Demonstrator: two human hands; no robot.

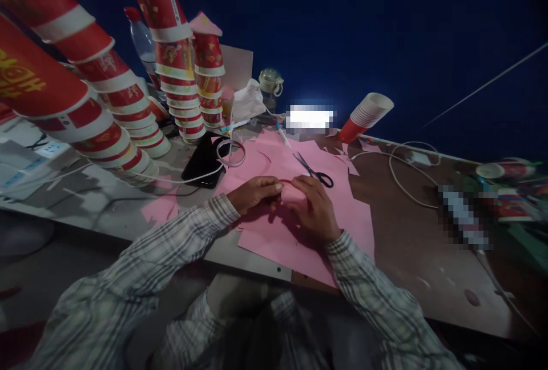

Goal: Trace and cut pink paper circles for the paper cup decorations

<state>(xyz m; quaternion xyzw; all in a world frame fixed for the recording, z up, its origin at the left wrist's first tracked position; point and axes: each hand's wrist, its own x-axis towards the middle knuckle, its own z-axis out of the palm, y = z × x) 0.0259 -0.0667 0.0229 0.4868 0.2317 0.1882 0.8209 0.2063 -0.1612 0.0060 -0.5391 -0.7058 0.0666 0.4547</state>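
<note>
Both my hands rest on pink paper sheets (274, 233) spread over the table. My left hand (256, 193) is curled, its fingers pinched on a small pink paper piece (295, 196). My right hand (314, 210) lies over the same piece, fingers bent and pressing on it. A thin red edge shows between the two hands. Black-handled scissors (314, 171) lie shut on the paper just beyond my right hand.
Tall stacks of red paper cups (180, 67) stand at the back left, one tilted stack (366, 114) at the back right. A black phone (203, 161) with a white cable (402, 181), a tape roll (231, 153), a water bottle (141, 39) and paper scraps lie around.
</note>
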